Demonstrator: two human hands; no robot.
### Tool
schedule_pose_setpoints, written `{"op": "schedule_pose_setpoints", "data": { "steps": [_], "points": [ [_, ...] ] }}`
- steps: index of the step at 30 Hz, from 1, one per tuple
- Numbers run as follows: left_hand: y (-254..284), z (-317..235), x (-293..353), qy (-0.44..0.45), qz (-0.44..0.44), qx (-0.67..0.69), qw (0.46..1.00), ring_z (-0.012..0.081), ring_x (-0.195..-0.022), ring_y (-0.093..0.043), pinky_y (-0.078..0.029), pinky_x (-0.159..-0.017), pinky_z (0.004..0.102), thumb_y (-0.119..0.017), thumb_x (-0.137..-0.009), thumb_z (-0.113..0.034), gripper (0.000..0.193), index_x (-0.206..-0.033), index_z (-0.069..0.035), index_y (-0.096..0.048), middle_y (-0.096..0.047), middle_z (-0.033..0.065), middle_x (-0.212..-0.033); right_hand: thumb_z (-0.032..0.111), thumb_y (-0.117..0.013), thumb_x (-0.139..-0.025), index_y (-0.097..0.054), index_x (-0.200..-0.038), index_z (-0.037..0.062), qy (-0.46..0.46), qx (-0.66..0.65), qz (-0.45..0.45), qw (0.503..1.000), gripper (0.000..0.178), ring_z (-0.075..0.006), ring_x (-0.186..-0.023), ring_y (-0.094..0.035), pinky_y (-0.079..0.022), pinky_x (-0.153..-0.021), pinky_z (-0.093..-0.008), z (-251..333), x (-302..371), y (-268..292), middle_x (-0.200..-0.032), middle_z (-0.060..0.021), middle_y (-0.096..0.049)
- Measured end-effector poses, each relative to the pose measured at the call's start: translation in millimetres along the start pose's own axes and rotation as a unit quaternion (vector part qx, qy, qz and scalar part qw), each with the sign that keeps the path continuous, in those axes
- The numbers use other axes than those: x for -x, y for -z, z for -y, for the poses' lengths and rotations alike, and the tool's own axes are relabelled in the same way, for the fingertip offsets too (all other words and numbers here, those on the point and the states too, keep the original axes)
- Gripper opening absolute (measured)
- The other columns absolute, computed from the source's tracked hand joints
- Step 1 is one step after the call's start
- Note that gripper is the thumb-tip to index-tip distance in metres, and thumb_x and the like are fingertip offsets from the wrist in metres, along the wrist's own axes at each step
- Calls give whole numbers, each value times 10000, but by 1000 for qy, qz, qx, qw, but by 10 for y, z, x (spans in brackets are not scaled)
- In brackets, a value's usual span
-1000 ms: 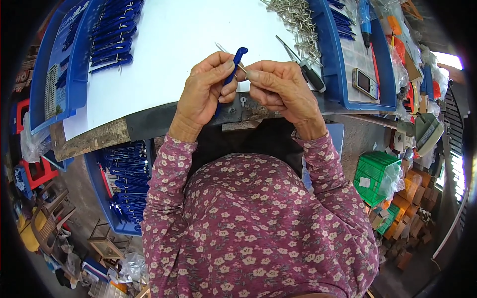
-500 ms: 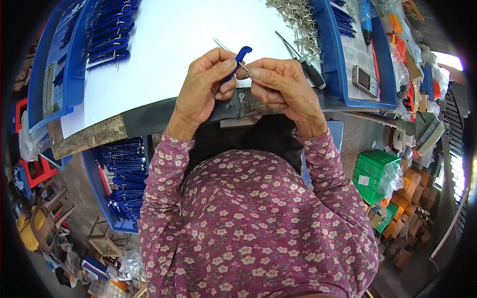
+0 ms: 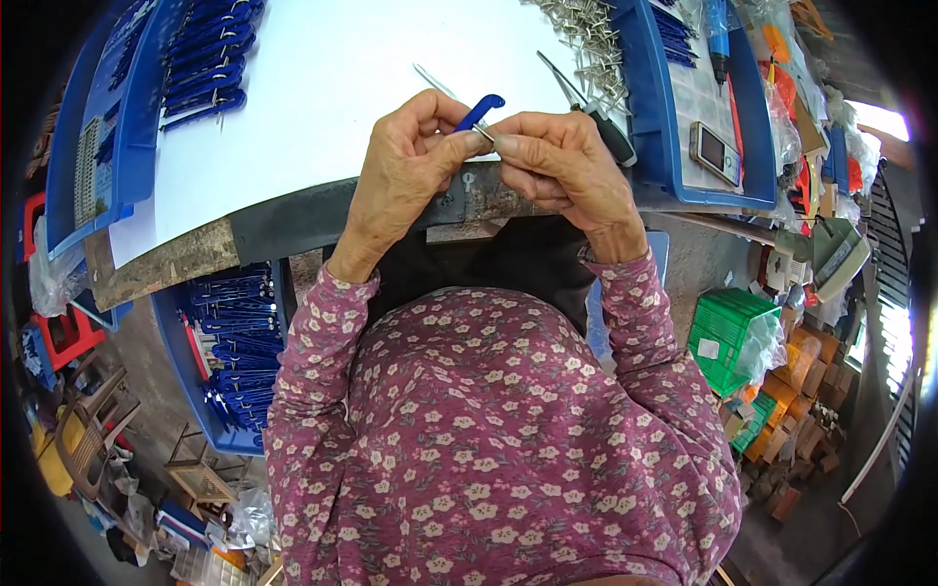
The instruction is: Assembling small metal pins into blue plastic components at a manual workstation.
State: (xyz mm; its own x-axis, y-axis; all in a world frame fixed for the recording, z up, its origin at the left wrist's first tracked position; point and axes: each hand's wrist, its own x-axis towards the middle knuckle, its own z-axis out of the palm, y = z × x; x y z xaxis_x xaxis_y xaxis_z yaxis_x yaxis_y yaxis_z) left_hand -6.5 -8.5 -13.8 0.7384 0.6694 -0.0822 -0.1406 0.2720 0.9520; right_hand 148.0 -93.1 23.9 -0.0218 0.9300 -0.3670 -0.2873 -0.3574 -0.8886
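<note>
Left hand (image 3: 415,161) and right hand (image 3: 567,161) meet over the near edge of the table, fingertips almost together. Between the left thumb and fingers is a blue handle (image 3: 484,109), its hooked end slanting up to the right; the rest is hidden by the hand. Right thumb and forefinger pinch a small metal pin (image 3: 484,134) against the handle, just beside the left thumb; its far end cannot be made out. A thin silver strip (image 3: 430,79) pokes out above the left hand, but whether it joins the handle cannot be told.

Under them lies a white sheet (image 3: 322,98). Just beyond the right hand rests a tool with a black grip (image 3: 616,143), close to a heap of silver metal pieces (image 3: 594,49). Farther right, a blue tray (image 3: 653,107) holds a phone (image 3: 715,154). At the left of the sheet, blue pieces (image 3: 207,73) lie in a stacked row beside another blue tray (image 3: 137,156). Below the table, a lower tray (image 3: 176,337) holds many more blue pieces.
</note>
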Motion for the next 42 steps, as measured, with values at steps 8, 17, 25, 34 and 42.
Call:
{"op": "schedule_pose_setpoints", "data": {
  "steps": [8,17,25,34,42],
  "points": [
    [-74,-57,64,-22,-33,-92,995,-1,-588,-468,-357,-494,149,-579,-820,-71,88,-836,1,-531,-541,-17,-654,155,-548,-852,-574,-978,-38,23,16,-20,999,233,11,-391,-284,-177,-341,-139,-50,20,-26,-564,9,-470],
    [-122,-9,95,-102,-66,-179,976,43,-563,-476,-374,-485,196,-573,-812,-78,76,-787,-17,-536,-528,-2,-627,95,-540,-843,-588,-914,-29,104,136,-69,983,150,-4,-432,-328,-221,-383,-150,-132,44,-127,-543,33,-448],
    [-112,35,92,-128,-88,-229,961,56,-508,-391,-324,-446,224,-561,-800,-55,93,-743,-5,-507,-470,1,-575,8,-573,-779,-582,-903,-16,250,424,-131,861,127,-99,-435,-429,-324,-409,-232,-213,18,-156,-528,-50,-490],
    [-70,63,65,-130,-85,-215,964,47,-512,-396,-323,-447,218,-562,-798,-50,85,-746,4,-520,-460,-5,-561,-13,-590,-688,-508,-816,43,341,627,-141,686,163,-256,-492,-538,-379,-418,-324,-206,-34,-229,-556,-89,-515],
    [-97,77,21,-128,-88,-186,970,51,-558,-476,-394,-491,212,-569,-796,-50,72,-763,3,-534,-524,12,-610,-7,-601,-662,-469,-754,59,324,663,-185,649,174,-231,-484,-536,-373,-416,-330,-229,-61,-268,-551,-68,-513]
  ]
}}
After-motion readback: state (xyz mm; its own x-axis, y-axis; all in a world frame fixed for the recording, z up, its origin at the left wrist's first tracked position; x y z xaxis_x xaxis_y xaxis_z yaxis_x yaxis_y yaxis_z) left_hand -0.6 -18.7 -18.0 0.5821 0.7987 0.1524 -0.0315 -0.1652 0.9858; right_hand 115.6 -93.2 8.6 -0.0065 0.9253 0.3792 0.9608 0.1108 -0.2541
